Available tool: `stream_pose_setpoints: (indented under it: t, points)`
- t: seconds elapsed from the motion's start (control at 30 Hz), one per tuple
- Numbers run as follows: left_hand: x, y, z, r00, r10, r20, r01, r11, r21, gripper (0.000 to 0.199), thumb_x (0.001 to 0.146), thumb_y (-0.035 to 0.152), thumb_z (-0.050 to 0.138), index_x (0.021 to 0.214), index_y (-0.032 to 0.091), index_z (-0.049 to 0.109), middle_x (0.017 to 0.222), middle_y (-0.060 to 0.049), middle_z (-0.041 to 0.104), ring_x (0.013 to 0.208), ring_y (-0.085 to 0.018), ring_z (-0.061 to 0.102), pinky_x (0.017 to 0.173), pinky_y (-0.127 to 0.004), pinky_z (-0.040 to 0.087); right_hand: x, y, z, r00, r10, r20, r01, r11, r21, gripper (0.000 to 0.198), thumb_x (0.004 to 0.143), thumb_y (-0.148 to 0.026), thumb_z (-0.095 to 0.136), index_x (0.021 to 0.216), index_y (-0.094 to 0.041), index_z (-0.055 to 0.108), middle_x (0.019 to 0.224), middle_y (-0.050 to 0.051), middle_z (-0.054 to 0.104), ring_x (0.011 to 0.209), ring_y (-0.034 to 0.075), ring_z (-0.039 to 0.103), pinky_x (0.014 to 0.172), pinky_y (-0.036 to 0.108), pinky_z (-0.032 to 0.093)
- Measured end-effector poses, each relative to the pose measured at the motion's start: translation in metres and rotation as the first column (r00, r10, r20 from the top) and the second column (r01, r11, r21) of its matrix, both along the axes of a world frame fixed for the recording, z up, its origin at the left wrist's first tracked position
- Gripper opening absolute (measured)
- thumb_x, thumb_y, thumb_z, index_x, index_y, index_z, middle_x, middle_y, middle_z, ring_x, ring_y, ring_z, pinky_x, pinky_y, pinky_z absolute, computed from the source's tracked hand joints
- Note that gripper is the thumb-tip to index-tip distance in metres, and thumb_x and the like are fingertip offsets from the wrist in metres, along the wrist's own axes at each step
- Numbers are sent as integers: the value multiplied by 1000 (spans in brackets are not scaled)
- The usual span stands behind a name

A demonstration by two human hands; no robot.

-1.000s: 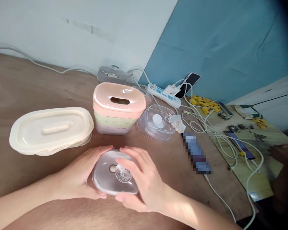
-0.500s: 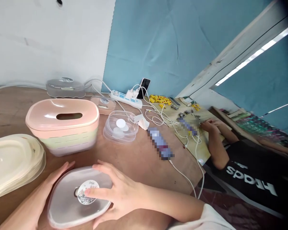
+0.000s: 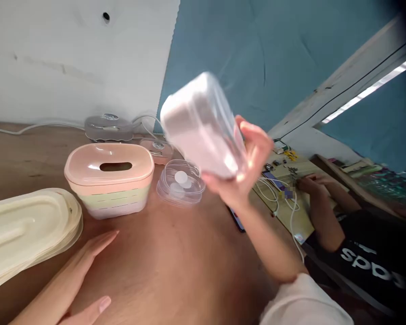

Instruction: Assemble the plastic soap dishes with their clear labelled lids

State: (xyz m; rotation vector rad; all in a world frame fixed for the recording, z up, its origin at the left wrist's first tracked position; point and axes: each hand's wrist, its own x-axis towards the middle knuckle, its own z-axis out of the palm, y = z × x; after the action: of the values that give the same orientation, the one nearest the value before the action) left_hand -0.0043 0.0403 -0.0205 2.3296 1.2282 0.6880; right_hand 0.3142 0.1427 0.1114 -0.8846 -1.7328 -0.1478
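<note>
My right hand (image 3: 239,192) is raised and grips a translucent, pinkish plastic box (image 3: 198,131) with rounded corners. The box is tilted in the air in front of the blue cloth, and slightly blurred. Fingers wrap its right side, while the thumb lies under its lower edge. My left hand (image 3: 83,266) rests low over the table with the thumb and fingers apart, holding nothing. Beyond it stands a tissue box (image 3: 113,198) with a peach slotted lid and a green and lilac body. Cream oval lids (image 3: 27,221) are stacked at the left.
Clear round-cornered plastic lids (image 3: 181,189) lie right of the tissue box. A grey translucent case (image 3: 108,128) and a small peach case (image 3: 157,151) stand behind. A phone (image 3: 237,220) lies partly hidden by my forearm. At right, a co-worker in a black shirt (image 3: 368,248) sits near cables (image 3: 274,194).
My right hand has lifted the translucent box off the table, up and to the right, and tilted it. My left hand no longer lies beside the box. The view has shifted slightly.
</note>
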Motion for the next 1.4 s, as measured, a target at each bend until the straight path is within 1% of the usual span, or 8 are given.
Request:
stream_pose_setpoints:
  t: [0.13,0.27,0.63,0.73,0.87,1.03,1.2,1.4]
  points:
    - [-8,3,-12,986,-126,-107,129,991,19,67,86,38,52,144,37,18,150,1,34,132,-27,41,108,-42,37,12,87,8,991,91,93,-66,969,-239,69,66,-54,71,119,-27,37,126,6,44,120,26,46,104,45,38]
    - [-16,9,-23,971,-195,-138,204,977,56,69,84,36,55,144,31,22,150,-2,32,132,-28,41,105,-42,42,16,143,-29,967,183,180,-36,792,-609,78,57,-41,81,121,-21,41,126,10,48,119,26,47,104,42,37]
    - [-11,11,-14,953,-277,-126,293,947,130,57,85,30,53,139,33,35,145,0,39,128,-26,45,97,-43,50,18,161,-47,919,332,214,-36,609,-792,110,53,-43,83,141,-24,20,151,13,20,140,28,22,114,46,22]
    - [-9,12,-8,951,-271,-145,288,951,111,55,85,31,53,138,32,37,145,-1,40,128,-27,45,96,-44,51,19,140,-31,936,288,204,-31,642,-766,100,68,-52,72,143,-28,11,155,11,8,143,27,12,114,51,19]
    - [-6,9,-2,947,-264,-184,280,957,72,53,87,32,52,138,31,37,145,-2,40,129,-27,43,98,-44,50,21,74,-12,929,181,322,42,815,-578,67,85,-51,56,140,-32,23,149,6,27,140,25,24,113,51,23]
    - [-3,6,-1,938,-259,-232,287,953,96,53,88,30,50,139,30,36,145,-2,40,129,-27,42,101,-45,47,35,9,-13,758,258,599,211,772,-599,70,82,-53,60,140,-29,29,149,10,29,139,31,24,109,55,28]
    - [-1,7,1,939,-246,-239,281,952,122,51,88,31,51,138,31,40,143,-3,42,128,-29,44,100,-44,48,51,20,-30,842,51,537,303,779,-549,44,87,-42,57,126,-26,46,122,10,58,113,28,56,94,49,45]
    - [3,4,2,936,-232,-264,270,956,114,46,89,32,50,134,28,43,142,-4,43,129,-28,43,102,-46,46,51,39,-44,881,-78,466,325,817,-477,14,80,-32,65,87,-21,61,84,4,63,80,22,62,74,38,51]
